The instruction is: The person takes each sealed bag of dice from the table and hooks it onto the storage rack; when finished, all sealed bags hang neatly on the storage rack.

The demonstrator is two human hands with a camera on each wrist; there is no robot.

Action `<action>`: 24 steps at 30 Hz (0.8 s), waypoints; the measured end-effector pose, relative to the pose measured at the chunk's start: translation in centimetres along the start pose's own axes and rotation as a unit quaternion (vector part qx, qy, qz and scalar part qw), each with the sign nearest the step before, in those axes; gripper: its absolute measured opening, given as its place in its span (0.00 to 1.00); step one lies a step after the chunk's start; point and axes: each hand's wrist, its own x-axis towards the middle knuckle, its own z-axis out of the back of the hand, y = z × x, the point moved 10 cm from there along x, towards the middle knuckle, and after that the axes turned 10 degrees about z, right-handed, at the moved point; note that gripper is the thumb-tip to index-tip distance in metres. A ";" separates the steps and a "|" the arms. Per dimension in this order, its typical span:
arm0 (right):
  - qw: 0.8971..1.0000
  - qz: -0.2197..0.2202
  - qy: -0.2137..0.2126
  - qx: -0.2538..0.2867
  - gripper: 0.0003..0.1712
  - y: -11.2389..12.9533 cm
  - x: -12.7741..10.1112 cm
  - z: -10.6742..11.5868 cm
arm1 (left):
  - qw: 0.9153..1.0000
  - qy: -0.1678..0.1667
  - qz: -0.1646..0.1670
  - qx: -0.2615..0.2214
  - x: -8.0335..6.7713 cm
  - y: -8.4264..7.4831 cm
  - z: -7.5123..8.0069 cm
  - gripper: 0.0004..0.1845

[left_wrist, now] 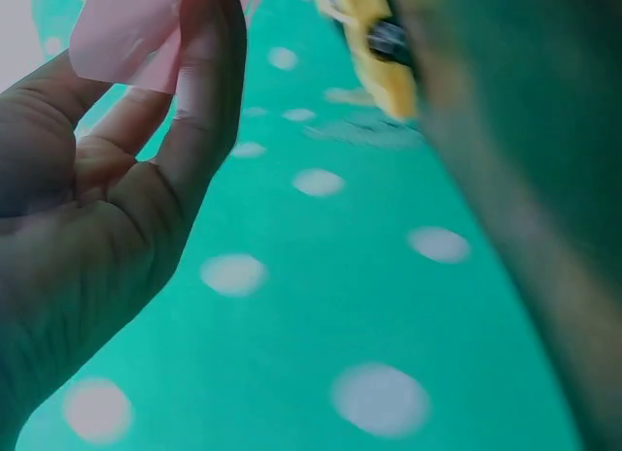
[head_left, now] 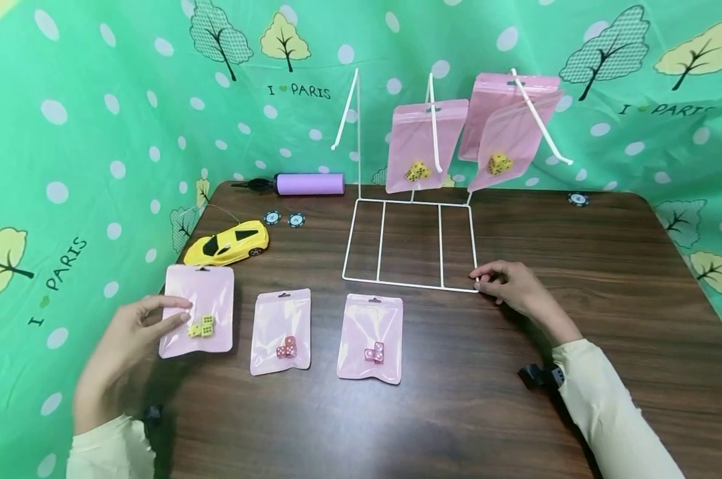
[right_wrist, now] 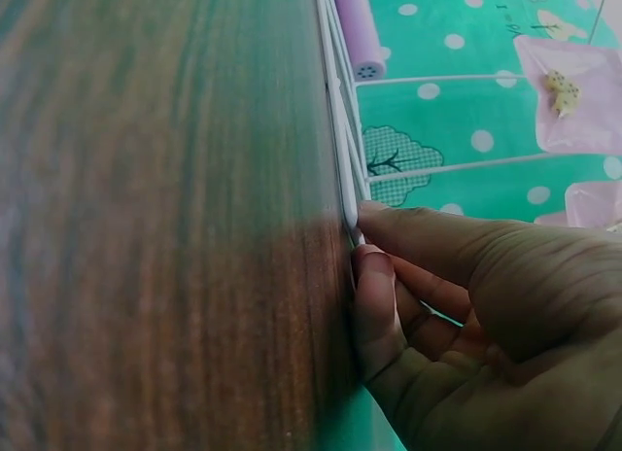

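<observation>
Three pink pouches lie in a row on the brown table (head_left: 606, 266). My left hand (head_left: 178, 313) pinches the left edge of the leftmost pouch (head_left: 202, 296), which holds yellow-green dice; the left wrist view shows that pouch (left_wrist: 121, 28) between thumb and fingers (left_wrist: 209, 72). The middle pouch (head_left: 281, 319) and the right pouch (head_left: 369, 326) hold pink dice. My right hand (head_left: 479, 282) pinches the front right corner of the white wire rack (head_left: 409, 285); in the right wrist view its fingertips (right_wrist: 374, 261) press the wire (right_wrist: 340, 150). Pink pouches with yellow dice (head_left: 423, 143) (head_left: 510, 133) hang on the rack's hooks.
A yellow toy car (head_left: 229, 241) and a purple cylinder (head_left: 310, 183) sit at the back left, with two poker chips (head_left: 283, 219) between them. Another chip (head_left: 578, 199) lies at the back right. A green patterned cloth (head_left: 98, 133) closes off the back and sides.
</observation>
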 end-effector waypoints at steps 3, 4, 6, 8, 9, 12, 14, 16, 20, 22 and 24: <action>1.000 0.003 0.001 -0.004 0.16 0.2 0.0 0.0 | 0.997 -0.025 -0.076 -0.014 0.3 -4.0 0.4 0.11; 1.000 0.003 0.001 -0.004 0.16 0.2 0.0 0.1 | 0.995 -0.027 -0.095 -0.021 0.4 -5.3 0.4 0.11; 1.000 0.004 0.000 -0.005 0.16 0.2 0.0 0.0 | 0.991 -0.026 -0.129 -0.034 0.6 -8.0 0.1 0.12; 1.000 0.004 -0.002 -0.003 0.16 0.2 0.0 0.1 | 0.985 -0.027 -0.166 -0.035 0.9 -10.7 -0.3 0.12; 1.000 0.005 -0.003 -0.002 0.16 0.2 -0.1 0.1 | 0.982 -0.025 -0.184 -0.039 1.0 -12.0 -0.6 0.13; 1.000 0.002 -0.005 -0.002 0.16 0.0 -0.2 0.0 | 0.971 -0.010 -0.230 -0.068 1.4 -15.6 -1.5 0.13; 1.000 -0.002 -0.006 -0.002 0.16 -0.1 -0.2 0.0 | 0.961 0.002 -0.258 -0.101 1.5 -17.9 -2.1 0.14; 1.000 -0.004 -0.006 -0.005 0.16 -0.2 -0.3 0.0 | 0.949 0.011 -0.282 -0.139 1.5 -19.9 -2.7 0.14; 1.000 -0.004 -0.003 -0.004 0.17 -0.1 -0.3 -0.1 | 0.920 0.024 -0.337 -0.201 0.9 -23.3 -3.5 0.15; 1.000 -0.001 -0.002 -0.004 0.17 0.0 -0.3 -0.1 | 0.908 0.027 -0.360 -0.211 0.5 -24.5 -3.9 0.15; 1.000 0.001 -0.002 -0.006 0.18 0.0 -0.2 0.0 | 0.902 0.027 -0.375 -0.210 0.3 -25.3 -4.2 0.15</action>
